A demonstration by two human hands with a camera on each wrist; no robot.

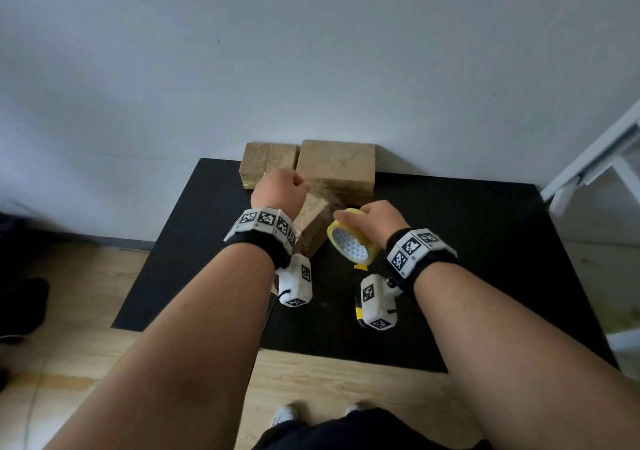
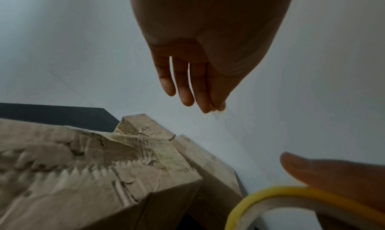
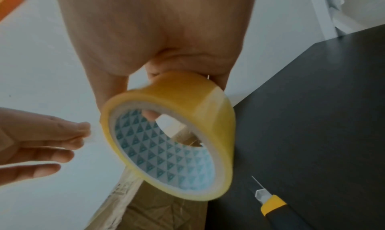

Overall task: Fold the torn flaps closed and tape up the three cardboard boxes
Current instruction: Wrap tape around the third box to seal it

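My right hand (image 1: 374, 221) grips a yellow roll of clear tape (image 1: 349, 245) over the black table (image 1: 485, 242), with one fingertip showing through the core of the roll (image 3: 166, 134). My left hand (image 1: 280, 190) is just left of it, and its thumb and forefinger pinch the clear tape end (image 3: 89, 134) pulled from the roll. Under both hands sits a crumpled cardboard box (image 1: 313, 228), its torn top (image 2: 83, 176) crossed by old tape. Two more boxes (image 1: 268, 162) (image 1: 337, 165) stand side by side at the wall.
A yellow and black utility knife (image 3: 275, 205) with its blade out lies on the table near my right wrist. A white frame (image 1: 606, 159) stands off the table's right corner. Wood floor surrounds the table.
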